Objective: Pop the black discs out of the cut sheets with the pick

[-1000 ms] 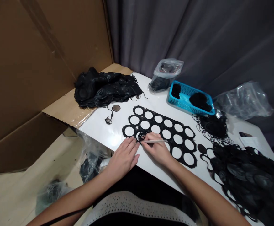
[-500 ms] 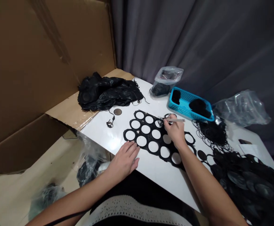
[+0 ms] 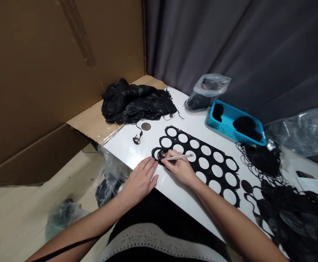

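Observation:
A black sheet with several round cut-out holes (image 3: 199, 160) lies flat on the white table (image 3: 181, 196). My right hand (image 3: 179, 169) is closed on a thin white stick tool (image 3: 179, 157), whose tip works at thin black rings at the sheet's near-left corner hole (image 3: 159, 153). My left hand (image 3: 139, 181) lies flat with fingers stretched out on the table edge, fingertips touching that same corner of the sheet.
A crumpled black pile (image 3: 135, 103) sits at the back left on cardboard. A blue basket (image 3: 234, 123) holds black pieces, a clear bag (image 3: 206, 91) behind it. Black rings and scrap (image 3: 281, 189) heap at the right. A loose black disc (image 3: 146, 126) lies near the sheet.
My right hand, which had reached to the sheet's far edge near the basket, has come back to the near-left corner with the stick. My left hand stayed put. The view shifted.

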